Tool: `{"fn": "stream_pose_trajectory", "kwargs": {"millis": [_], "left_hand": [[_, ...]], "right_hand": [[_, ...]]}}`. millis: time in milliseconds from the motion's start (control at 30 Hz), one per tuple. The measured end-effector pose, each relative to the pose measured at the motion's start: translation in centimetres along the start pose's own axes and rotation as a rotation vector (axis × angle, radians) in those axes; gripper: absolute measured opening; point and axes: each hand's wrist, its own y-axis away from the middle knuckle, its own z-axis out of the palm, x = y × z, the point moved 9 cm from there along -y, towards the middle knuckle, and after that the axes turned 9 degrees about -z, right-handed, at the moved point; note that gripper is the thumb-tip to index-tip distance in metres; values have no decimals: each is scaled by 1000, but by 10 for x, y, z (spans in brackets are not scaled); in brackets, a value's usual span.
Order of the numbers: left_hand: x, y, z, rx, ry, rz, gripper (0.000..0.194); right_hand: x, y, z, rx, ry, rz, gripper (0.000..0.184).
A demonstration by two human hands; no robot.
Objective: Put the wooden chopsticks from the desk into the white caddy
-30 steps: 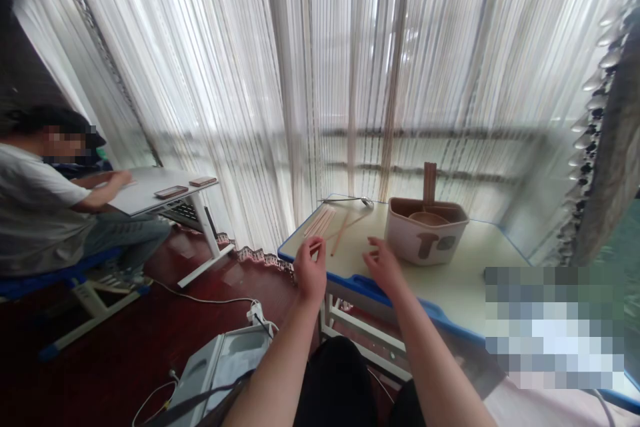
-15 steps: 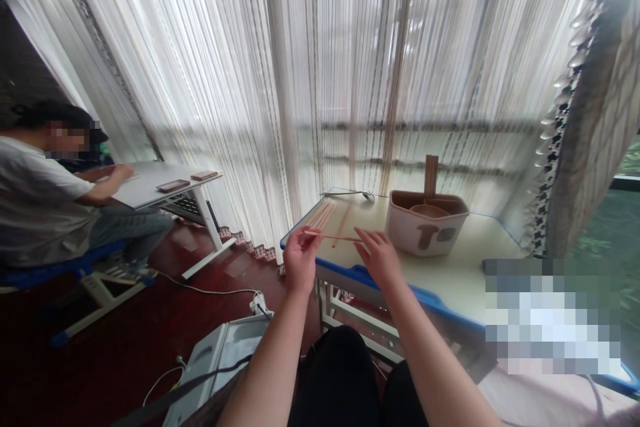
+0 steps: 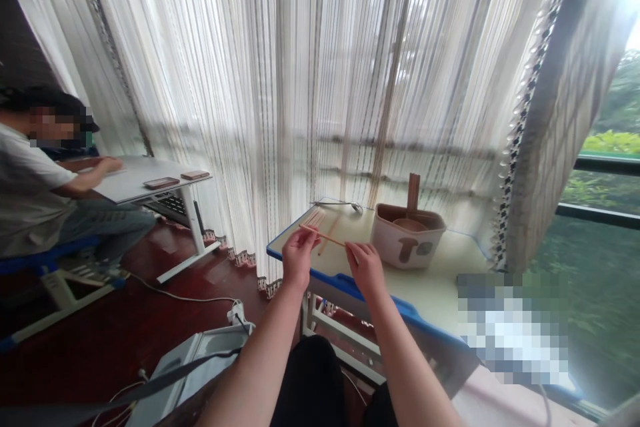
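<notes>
A thin wooden chopstick (image 3: 330, 238) spans the gap between my hands, above the front of the pale desk (image 3: 445, 293). At its left end, my left hand (image 3: 299, 255) is closed with the stick between thumb and fingers. My right hand (image 3: 366, 265) pinches the other end with its fingertips. Behind my left hand lie several light chopsticks (image 3: 314, 216) side by side, partly hidden by it. Another stick (image 3: 331, 232) lies slantwise on the desk under the held one. To the right stands a white and brown utensil holder (image 3: 395, 240), with brown chopsticks (image 3: 413, 192) upright in it.
A metal ladle (image 3: 356, 208) lies along the desk's back edge, near the curtain (image 3: 295, 113). At the left, another person (image 3: 35, 173) sits at a white table (image 3: 135, 177) with two small trays. A grey-white box (image 3: 195, 367) and cables are on the red floor. A pixelated patch covers the desk's right end.
The view has swung slightly to the right. My right fingers, more spread before, are now drawn together on the chopstick's end, and the stick slopes down more towards the right.
</notes>
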Motion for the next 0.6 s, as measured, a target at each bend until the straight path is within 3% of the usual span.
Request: {"fn": "stream_pose_trajectory", "kwargs": {"millis": [67, 167, 233, 333, 467, 600], "left_hand": [[9, -3, 14, 15, -10, 43, 30], [25, -15, 45, 27, -44, 101, 32], [34, -25, 74, -7, -63, 129, 34], [41, -40, 128, -122, -67, 167, 35], [39, -60, 202, -283, -54, 148, 34], [40, -69, 274, -461, -53, 124, 31]], "right_hand": [[3, -6, -7, 16, -82, 30, 29], [16, -23, -14, -95, -301, 166, 27], [26, -35, -22, -210, -447, 269, 29], [31, -63, -51, -343, -577, 268, 28], [50, -102, -100, -491, -435, 245, 15], [79, -134, -158, -413, -189, 179, 9]]}}
